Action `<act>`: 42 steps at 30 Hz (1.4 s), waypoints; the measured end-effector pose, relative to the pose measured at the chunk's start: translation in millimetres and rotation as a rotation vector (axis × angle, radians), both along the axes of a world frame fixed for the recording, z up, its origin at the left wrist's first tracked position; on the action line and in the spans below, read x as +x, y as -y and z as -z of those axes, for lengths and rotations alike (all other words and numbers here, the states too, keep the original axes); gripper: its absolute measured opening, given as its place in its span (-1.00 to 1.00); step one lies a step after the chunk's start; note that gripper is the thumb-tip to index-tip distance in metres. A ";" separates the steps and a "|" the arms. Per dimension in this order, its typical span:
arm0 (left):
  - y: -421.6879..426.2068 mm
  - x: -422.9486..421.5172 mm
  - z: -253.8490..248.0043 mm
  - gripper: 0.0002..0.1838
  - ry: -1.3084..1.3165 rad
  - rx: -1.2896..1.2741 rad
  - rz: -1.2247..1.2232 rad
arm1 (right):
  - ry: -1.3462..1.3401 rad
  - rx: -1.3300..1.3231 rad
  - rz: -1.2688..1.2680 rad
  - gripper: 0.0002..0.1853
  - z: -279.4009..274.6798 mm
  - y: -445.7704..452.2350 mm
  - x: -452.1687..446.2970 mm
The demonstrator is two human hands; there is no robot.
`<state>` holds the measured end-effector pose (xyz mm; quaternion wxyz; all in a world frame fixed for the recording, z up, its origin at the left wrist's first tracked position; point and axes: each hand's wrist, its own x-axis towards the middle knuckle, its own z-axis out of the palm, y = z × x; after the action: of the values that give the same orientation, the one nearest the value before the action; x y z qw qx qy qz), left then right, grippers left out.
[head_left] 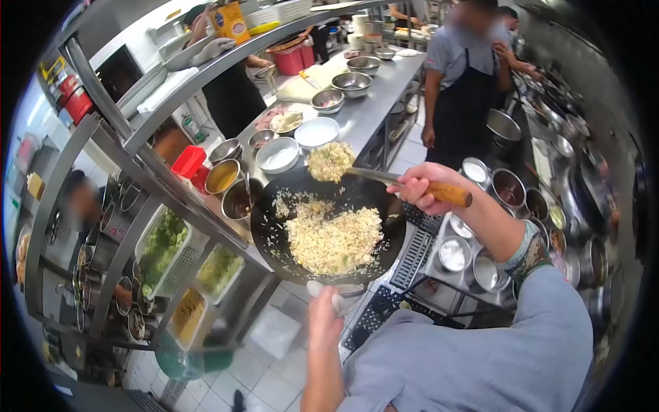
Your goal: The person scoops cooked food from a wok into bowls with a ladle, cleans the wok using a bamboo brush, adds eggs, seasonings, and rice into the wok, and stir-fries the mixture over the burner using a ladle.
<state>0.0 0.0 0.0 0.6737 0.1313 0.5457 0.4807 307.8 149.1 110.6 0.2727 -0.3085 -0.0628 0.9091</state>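
A black wok [274, 240] holds a mound of fried rice [333, 240]. Below its near rim, my left hand [324, 312] is closed around a pale cloth [335, 296] at the wok's handle. My right hand [427, 189] grips the wooden handle [449, 193] of a long ladle [374, 175]. The ladle's bowl is heaped with rice [331, 162] and is over the wok's far edge. Just beyond the wok stand two white bowls [278, 155] [316, 132] on the steel counter.
Metal bowls [352, 84] line the counter. A person in a dark apron [463, 89] stands at the back right. Sauce pots [509, 187] sit to my right. Vegetable baskets [165, 250] are on the left under a steel shelf [226, 55].
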 end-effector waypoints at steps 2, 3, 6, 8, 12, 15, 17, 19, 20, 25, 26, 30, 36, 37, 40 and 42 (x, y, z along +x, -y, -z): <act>10.7 9.3 -15.9 -0.76 0.045 -0.014 -0.078 | -0.012 0.026 -0.010 -0.83 -5.9 -20.4 -2.5; -7.6 24.3 -18.7 -0.76 0.039 -0.036 -0.098 | -0.019 0.004 -0.030 -0.83 8.8 -60.1 8.2; -19.1 25.5 -24.9 -0.77 0.013 -0.080 -0.127 | 0.069 0.096 -0.061 -0.88 19.4 -131.2 4.4; -14.7 30.8 -29.1 -0.76 -0.040 -0.122 -0.172 | 0.233 0.210 -0.085 -0.90 40.2 -166.7 0.7; 2.3 36.4 -41.5 -0.65 -0.043 -0.224 -0.184 | 0.950 0.758 -0.201 -0.85 135.4 -234.6 -5.6; 25.4 30.9 -45.8 -0.82 -0.131 -0.349 -0.328 | 1.567 1.227 -0.147 -0.75 213.7 -242.3 -21.1; 53.3 47.2 -71.8 -0.73 -0.567 -0.017 -0.147 | 1.656 1.199 -0.142 -0.71 224.5 -233.0 -32.3; 76.3 50.2 -73.5 -0.64 -0.995 0.300 0.064 | 1.759 1.215 -0.170 -0.69 232.0 -221.6 -38.2; 83.7 42.8 -61.1 -0.64 -0.530 -0.043 -0.097 | 1.759 1.238 -0.181 -0.71 235.6 -215.6 -39.6; 136.7 56.6 -84.9 -0.70 -0.475 -0.111 -0.134 | 1.402 1.343 0.163 -0.59 180.7 -163.9 -30.4; 159.8 76.8 -92.3 -0.59 -0.522 0.025 -0.269 | 1.161 1.448 0.155 -0.57 161.0 -127.4 -9.6; 228.5 68.0 -78.6 -0.28 -0.532 0.425 -0.485 | 1.010 1.841 -0.262 -0.54 121.2 27.2 13.9; 221.0 7.3 -20.7 -0.75 0.007 0.317 -0.696 | 0.832 1.708 -0.577 -0.61 47.6 89.4 -70.6; 216.7 -1.8 -14.0 -0.75 0.007 0.286 -0.668 | 0.866 1.633 -0.595 -0.64 26.2 98.8 -56.8; 220.9 14.3 -54.8 -0.69 -0.036 0.202 -0.768 | 0.820 1.704 -0.495 -0.65 40.5 104.9 -35.5; 239.9 0.7 -25.4 -0.69 0.126 0.228 -0.660 | 0.867 1.610 -0.483 -0.67 31.6 113.5 -45.7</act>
<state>0.7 -239.9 25.4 0.4954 -0.0076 0.4587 0.7376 262.1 35.6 79.0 0.1611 -0.3173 -0.8295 0.4304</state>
